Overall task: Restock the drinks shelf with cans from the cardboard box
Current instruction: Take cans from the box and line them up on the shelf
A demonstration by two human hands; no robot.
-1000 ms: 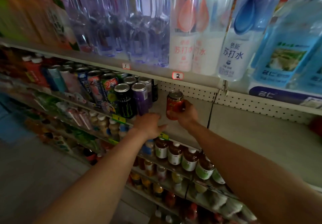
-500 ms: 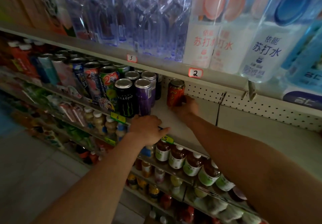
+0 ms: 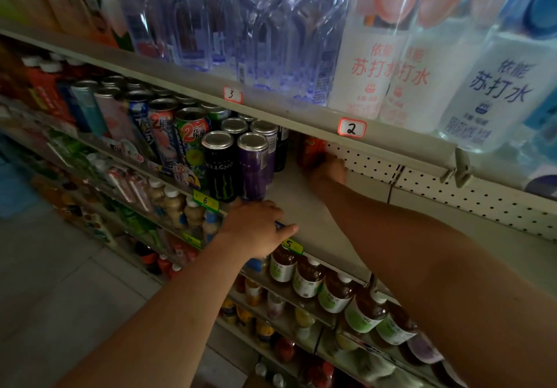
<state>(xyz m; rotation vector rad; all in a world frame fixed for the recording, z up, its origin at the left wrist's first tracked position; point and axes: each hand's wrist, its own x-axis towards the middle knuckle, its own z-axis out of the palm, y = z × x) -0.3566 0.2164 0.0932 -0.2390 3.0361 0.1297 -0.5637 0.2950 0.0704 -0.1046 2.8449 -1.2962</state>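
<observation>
A red can [image 3: 310,152] stands upright at the back of the drinks shelf [image 3: 304,206], against the pegboard wall; its top is hidden by the shelf above. My right hand [image 3: 330,170] reaches deep in and is wrapped around the can's lower part. My left hand [image 3: 256,228] rests palm down on the shelf's front edge, fingers spread, holding nothing. Left of the red can stand a purple can [image 3: 253,167] and a black can [image 3: 218,167]. The cardboard box is not in view.
Rows of tall cans [image 3: 168,128] fill the shelf's left part; its right part is bare. Large water bottles [image 3: 370,65] stand on the shelf above, small bottles [image 3: 334,294] on the shelves below. Tiled floor [image 3: 60,282] lies at the lower left.
My right hand has carried the red can from the shelf's front to the back wall and set it down there. My left hand has stayed on the front edge.
</observation>
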